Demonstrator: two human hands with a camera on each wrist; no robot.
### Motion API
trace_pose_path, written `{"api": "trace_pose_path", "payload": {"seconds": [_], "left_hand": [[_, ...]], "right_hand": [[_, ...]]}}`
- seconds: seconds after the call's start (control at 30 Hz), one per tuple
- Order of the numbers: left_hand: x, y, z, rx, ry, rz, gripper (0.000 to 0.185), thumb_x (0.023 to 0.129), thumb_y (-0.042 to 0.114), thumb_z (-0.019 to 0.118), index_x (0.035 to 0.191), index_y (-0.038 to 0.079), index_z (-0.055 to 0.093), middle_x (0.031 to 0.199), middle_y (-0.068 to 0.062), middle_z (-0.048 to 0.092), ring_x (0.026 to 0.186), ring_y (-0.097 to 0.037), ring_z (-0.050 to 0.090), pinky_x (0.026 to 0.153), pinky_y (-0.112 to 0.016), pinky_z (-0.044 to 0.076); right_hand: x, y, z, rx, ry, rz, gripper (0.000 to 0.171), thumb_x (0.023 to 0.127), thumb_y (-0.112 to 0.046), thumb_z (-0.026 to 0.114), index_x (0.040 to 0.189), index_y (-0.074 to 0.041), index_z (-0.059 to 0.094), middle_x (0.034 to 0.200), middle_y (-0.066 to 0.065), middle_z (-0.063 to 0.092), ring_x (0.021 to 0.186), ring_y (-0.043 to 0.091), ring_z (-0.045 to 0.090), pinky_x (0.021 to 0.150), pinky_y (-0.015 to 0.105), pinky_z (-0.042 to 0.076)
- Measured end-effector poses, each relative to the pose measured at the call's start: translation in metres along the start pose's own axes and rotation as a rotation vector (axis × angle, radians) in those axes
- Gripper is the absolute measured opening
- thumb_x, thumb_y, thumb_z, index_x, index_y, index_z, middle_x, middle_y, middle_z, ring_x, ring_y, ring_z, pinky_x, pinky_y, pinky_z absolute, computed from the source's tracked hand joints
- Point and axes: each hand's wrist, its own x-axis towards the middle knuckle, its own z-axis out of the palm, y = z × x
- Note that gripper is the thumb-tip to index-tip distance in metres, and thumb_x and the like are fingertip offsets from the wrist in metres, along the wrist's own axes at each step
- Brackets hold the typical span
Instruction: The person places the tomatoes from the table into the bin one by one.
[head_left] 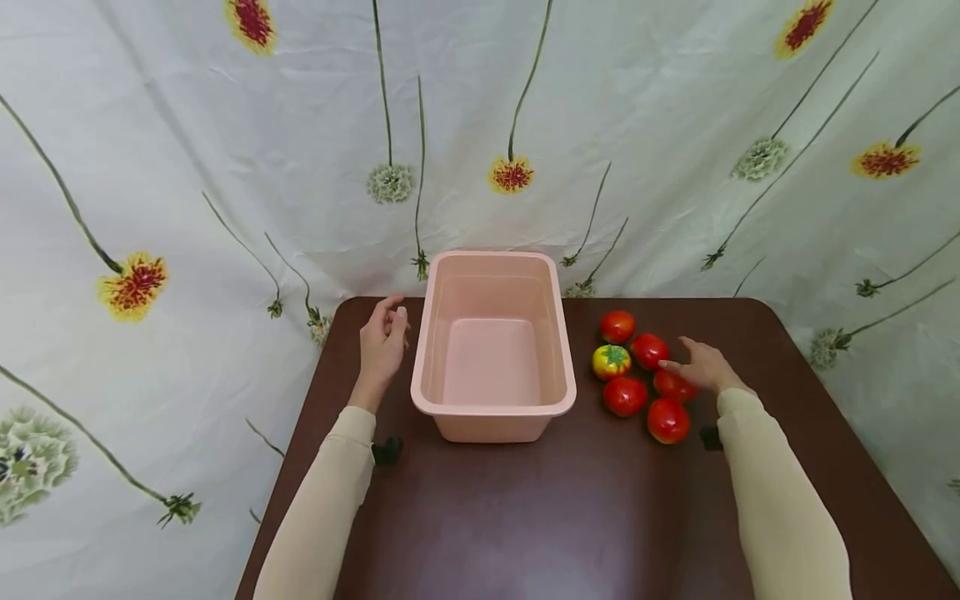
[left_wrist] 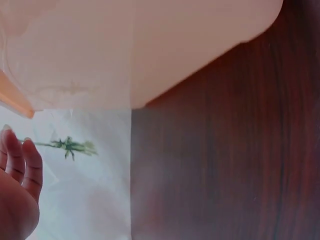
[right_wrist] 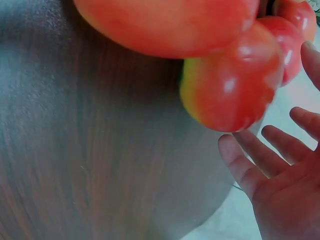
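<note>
A pink plastic basin [head_left: 493,410] stands at the back middle of the dark table. Beside its left wall my left hand [head_left: 384,343] hovers with loosely bent fingers and holds nothing. The left wrist view shows the fingers [left_wrist: 33,167] apart from the basin's side [left_wrist: 100,55]. Right of the basin lie several red tomatoes [head_left: 625,396] and one yellow-green tomato [head_left: 611,362] in a loose cluster. My right hand [head_left: 707,367] reaches over the cluster's right side, fingers spread. Its fingertips come right at the edge of the nearest red tomato [right_wrist: 232,80] in the right wrist view.
The brown table [head_left: 517,525] has rounded back corners. Behind and beside it hangs a white cloth [head_left: 465,125] printed with flowers. The basin's rim [head_left: 495,409] rises between my left hand and the tomatoes.
</note>
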Motion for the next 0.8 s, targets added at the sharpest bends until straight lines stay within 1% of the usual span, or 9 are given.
{"api": "trace_pose_path", "payload": {"seconds": [0.13,0.23,0.3,0.37,0.43,0.5,0.67,0.73,0.8], "left_hand": [[-0.014,0.024,-0.004,-0.103,-0.030,-0.003,0.033,0.101,0.017,0.046,0.127,-0.001,0.057,0.075,-0.024,0.054,0.049,-0.031,0.048,0.047,-0.021,0.041],[-0.025,0.036,-0.008,-0.199,-0.056,0.009,0.032,0.100,0.010,0.045,0.126,-0.006,0.055,0.073,-0.025,0.051,0.047,-0.024,0.046,0.047,-0.023,0.041],[-0.033,0.032,-0.009,-0.258,-0.065,0.026,0.032,0.100,0.007,0.044,0.126,-0.007,0.055,0.070,-0.024,0.049,0.048,-0.025,0.044,0.046,-0.025,0.041],[-0.040,0.025,-0.009,-0.310,-0.072,0.070,0.031,0.100,0.004,0.043,0.126,-0.008,0.055,0.066,-0.019,0.047,0.047,-0.021,0.042,0.045,-0.027,0.040],[-0.048,0.023,-0.009,-0.321,-0.090,0.107,0.032,0.099,0.001,0.042,0.126,-0.009,0.054,0.065,-0.018,0.046,0.048,-0.024,0.042,0.045,-0.030,0.039],[-0.053,0.019,-0.008,-0.315,-0.110,0.158,0.033,0.097,-0.003,0.042,0.127,-0.010,0.053,0.063,-0.014,0.045,0.048,-0.019,0.042,0.044,-0.029,0.038],[-0.068,0.037,-0.009,-0.217,-0.141,0.275,0.036,0.090,-0.007,0.044,0.124,-0.014,0.053,0.067,-0.010,0.047,0.054,-0.004,0.043,0.048,-0.021,0.037],[-0.074,0.042,-0.009,-0.199,-0.153,0.296,0.038,0.088,-0.007,0.045,0.123,-0.016,0.053,0.071,-0.010,0.049,0.058,-0.002,0.044,0.051,-0.020,0.038],[-0.081,0.044,-0.009,-0.209,-0.172,0.297,0.041,0.086,-0.005,0.045,0.125,-0.017,0.051,0.078,-0.010,0.054,0.065,-0.003,0.050,0.057,-0.019,0.043]], "right_hand": [[-0.002,0.007,0.008,0.055,-0.007,0.034,0.086,0.092,-0.047,0.056,0.149,0.008,0.022,0.149,0.038,0.027,0.136,0.053,0.026,0.110,0.064,0.025],[-0.005,0.011,0.014,0.088,0.012,0.036,0.086,0.092,-0.050,0.056,0.148,0.007,0.025,0.149,0.037,0.029,0.135,0.053,0.027,0.109,0.064,0.026],[-0.009,0.015,0.019,0.108,0.032,0.034,0.086,0.091,-0.053,0.055,0.146,0.007,0.029,0.147,0.037,0.033,0.133,0.052,0.032,0.108,0.063,0.029],[-0.010,0.018,0.023,0.149,0.054,0.037,0.086,0.091,-0.055,0.054,0.145,0.007,0.032,0.145,0.037,0.036,0.131,0.051,0.036,0.107,0.062,0.032],[-0.012,0.022,0.026,0.196,0.070,0.044,0.086,0.091,-0.058,0.052,0.145,0.006,0.033,0.144,0.036,0.039,0.130,0.050,0.039,0.106,0.061,0.034],[-0.014,0.025,0.028,0.259,0.074,0.046,0.086,0.091,-0.059,0.051,0.146,0.005,0.033,0.145,0.036,0.039,0.131,0.049,0.039,0.106,0.060,0.035],[-0.018,0.039,0.037,0.441,0.020,0.040,0.090,0.089,-0.059,0.055,0.153,-0.004,0.023,0.153,0.031,0.026,0.136,0.048,0.028,0.109,0.063,0.029],[-0.019,0.044,0.041,0.502,0.015,0.019,0.090,0.088,-0.053,0.060,0.154,-0.005,0.022,0.154,0.031,0.025,0.136,0.048,0.027,0.109,0.065,0.027],[-0.020,0.048,0.045,0.558,0.034,-0.002,0.087,0.088,-0.047,0.063,0.153,-0.004,0.023,0.153,0.030,0.026,0.134,0.046,0.029,0.109,0.064,0.026]]}}
